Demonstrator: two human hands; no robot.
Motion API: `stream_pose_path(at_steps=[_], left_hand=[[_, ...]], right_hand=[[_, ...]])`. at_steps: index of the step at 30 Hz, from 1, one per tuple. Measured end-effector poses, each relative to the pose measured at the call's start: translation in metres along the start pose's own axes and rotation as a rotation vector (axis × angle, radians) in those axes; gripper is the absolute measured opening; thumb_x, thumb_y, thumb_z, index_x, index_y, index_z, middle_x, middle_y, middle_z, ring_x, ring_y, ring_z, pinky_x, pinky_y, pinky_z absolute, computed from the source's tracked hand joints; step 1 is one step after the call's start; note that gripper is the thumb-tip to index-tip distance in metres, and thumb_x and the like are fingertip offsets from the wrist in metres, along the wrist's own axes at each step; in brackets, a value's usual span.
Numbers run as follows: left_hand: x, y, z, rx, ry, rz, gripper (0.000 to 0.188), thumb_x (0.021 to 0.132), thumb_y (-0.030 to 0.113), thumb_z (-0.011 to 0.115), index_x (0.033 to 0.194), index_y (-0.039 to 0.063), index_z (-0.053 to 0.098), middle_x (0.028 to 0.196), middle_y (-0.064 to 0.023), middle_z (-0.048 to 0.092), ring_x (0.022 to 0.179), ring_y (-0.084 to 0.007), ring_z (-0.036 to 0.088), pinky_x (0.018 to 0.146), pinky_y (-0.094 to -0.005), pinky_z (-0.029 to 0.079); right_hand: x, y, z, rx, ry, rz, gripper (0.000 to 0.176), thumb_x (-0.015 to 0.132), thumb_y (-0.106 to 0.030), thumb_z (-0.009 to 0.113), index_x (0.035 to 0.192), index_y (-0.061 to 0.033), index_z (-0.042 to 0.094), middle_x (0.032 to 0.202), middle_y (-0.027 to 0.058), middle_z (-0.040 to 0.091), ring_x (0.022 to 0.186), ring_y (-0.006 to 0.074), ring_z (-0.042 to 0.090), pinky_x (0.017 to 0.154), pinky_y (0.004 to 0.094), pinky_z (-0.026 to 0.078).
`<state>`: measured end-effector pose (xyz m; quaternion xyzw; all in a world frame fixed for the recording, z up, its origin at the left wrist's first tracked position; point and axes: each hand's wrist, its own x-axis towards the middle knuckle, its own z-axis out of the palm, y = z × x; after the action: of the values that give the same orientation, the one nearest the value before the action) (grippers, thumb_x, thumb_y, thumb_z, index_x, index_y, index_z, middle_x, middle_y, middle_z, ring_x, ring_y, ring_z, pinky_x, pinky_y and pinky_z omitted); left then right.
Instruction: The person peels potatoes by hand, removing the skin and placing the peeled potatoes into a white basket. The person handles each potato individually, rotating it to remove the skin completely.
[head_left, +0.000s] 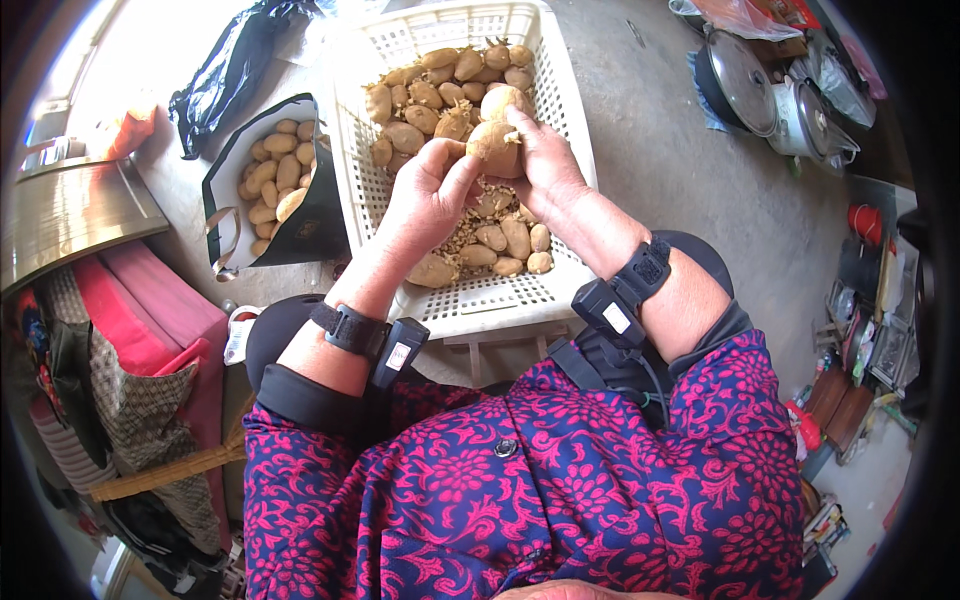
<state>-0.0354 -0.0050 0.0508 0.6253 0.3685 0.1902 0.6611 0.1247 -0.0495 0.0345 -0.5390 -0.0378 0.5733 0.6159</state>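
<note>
My right hand (549, 154) grips a large brown potato (493, 150) above the white plastic crate (581, 139). A pale sprout sticks out at its right side. Another rounded potato (506, 101) shows just beyond it, by my right fingertips; whether the hand holds that one too is unclear. My left hand (433, 187) is at the left edge of the gripped potato, thumb and forefinger close together; anything between them is hidden. Sprouted potatoes (424, 97) fill the far part of the crate. Nearer me lie smoother potatoes (516, 236) and loose broken sprouts (457, 232).
Left of the crate stands a dark bag (319, 225) holding potatoes (277, 169). Beyond it lies a black plastic bag (232, 75). Lidded pots (739, 82) stand on the right. A pink cloth-covered item (161, 300) is at the left. The crate rests above a low support (480, 352).
</note>
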Motion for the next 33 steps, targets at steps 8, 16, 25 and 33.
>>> stream_pose_path(at_steps=[8, 16, 25, 33], left_hand=[[0.001, -0.001, -0.002, -0.041, 0.0, -0.019, 0.024, 0.1, 0.02, 0.056, 0.112, 0.0, 0.057, 0.085, -0.0046, 0.066, 0.074, -0.011, 0.064, 0.067, -0.025, 0.051], [0.002, -0.002, -0.006, 0.08, -0.004, -0.02, 0.023, 0.098, 0.019, 0.06, 0.111, 0.0, 0.057, 0.087, -0.0055, 0.066, 0.077, -0.0112, 0.065, 0.072, -0.0261, 0.053], [0.002, -0.005, 0.001, 0.158, 0.031, 0.122, 0.04, 0.095, 0.019, 0.064, 0.131, 0.005, 0.053, 0.114, -0.0077, 0.062, 0.092, -0.0136, 0.064, 0.081, -0.0274, 0.053], [0.004, -0.007, 0.001, 0.096, 0.148, 0.017, 0.029, 0.1, 0.019, 0.055, 0.124, 0.004, 0.06, 0.101, -0.007, 0.068, 0.09, -0.0111, 0.064, 0.08, -0.0263, 0.053]], right_hand=[[-0.003, -0.001, -0.002, 0.083, -0.06, 0.037, 0.037, 0.097, -0.036, 0.058, 0.118, -0.0062, 0.056, 0.106, 0.0075, 0.064, 0.093, 0.0205, 0.065, 0.074, 0.0418, 0.057], [-0.007, -0.007, 0.0, 0.026, -0.043, 0.082, 0.043, 0.096, -0.036, 0.059, 0.124, -0.0039, 0.053, 0.11, 0.0093, 0.062, 0.099, 0.0217, 0.064, 0.081, 0.0402, 0.056], [0.008, 0.011, -0.001, -0.554, 0.109, -0.269, 0.063, 0.094, -0.036, 0.063, 0.138, 0.004, 0.041, 0.122, 0.0194, 0.058, 0.107, 0.0252, 0.062, 0.09, 0.0327, 0.052], [-0.003, 0.013, 0.006, -0.625, 0.133, -0.357, 0.049, 0.097, -0.03, 0.062, 0.129, 0.0048, 0.048, 0.114, 0.0117, 0.061, 0.103, 0.015, 0.058, 0.089, 0.0287, 0.05]])
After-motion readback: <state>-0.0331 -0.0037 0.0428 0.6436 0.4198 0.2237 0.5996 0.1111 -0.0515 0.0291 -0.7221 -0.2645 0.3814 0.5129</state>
